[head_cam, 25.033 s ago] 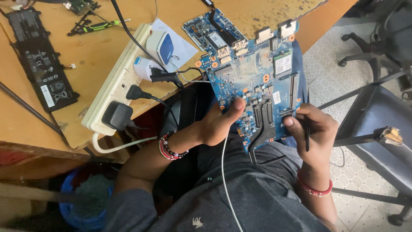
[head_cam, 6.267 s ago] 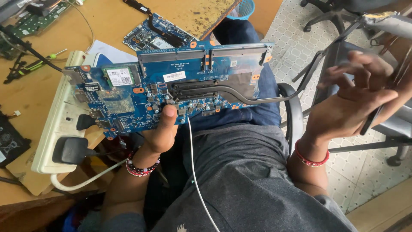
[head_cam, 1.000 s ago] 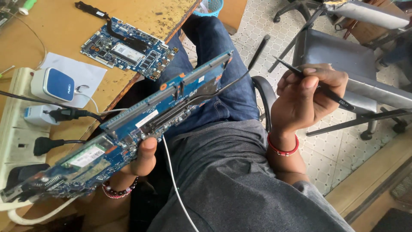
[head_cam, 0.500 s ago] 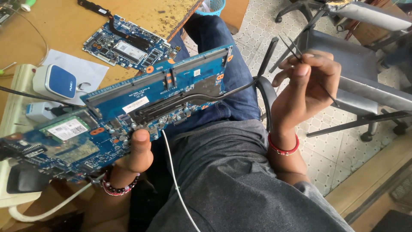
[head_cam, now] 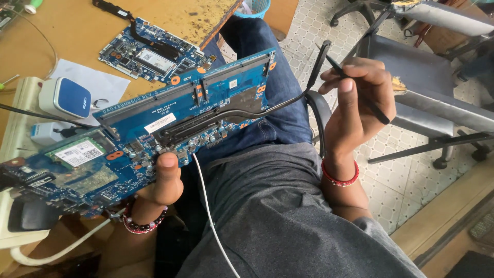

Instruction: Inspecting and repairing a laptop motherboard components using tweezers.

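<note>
My left hand [head_cam: 163, 181] grips the lower edge of a large blue laptop circuit board [head_cam: 128, 141], thumb on its face, and holds it over my lap. A black heat pipe [head_cam: 216, 116] runs across the board and sticks out past its right end. My right hand [head_cam: 355, 110] is raised to the right of the board, fingers closed on a thin black tool [head_cam: 360, 95]. The tool's tip points up and left, close to the heat pipe's bent end [head_cam: 318, 64]. Both wrists wear red bead bracelets.
A second blue circuit board [head_cam: 152, 51] lies on the wooden table [head_cam: 77, 31] at top left. A white and blue adapter [head_cam: 64, 97] and a white power strip [head_cam: 15, 154] sit at the left. A black chair [head_cam: 427, 82] stands on the tiled floor to my right.
The board has tipped its face more toward me and turned more level across my lap. My right hand has come slightly lower and nearer the pipe's end, still holding the tool.
</note>
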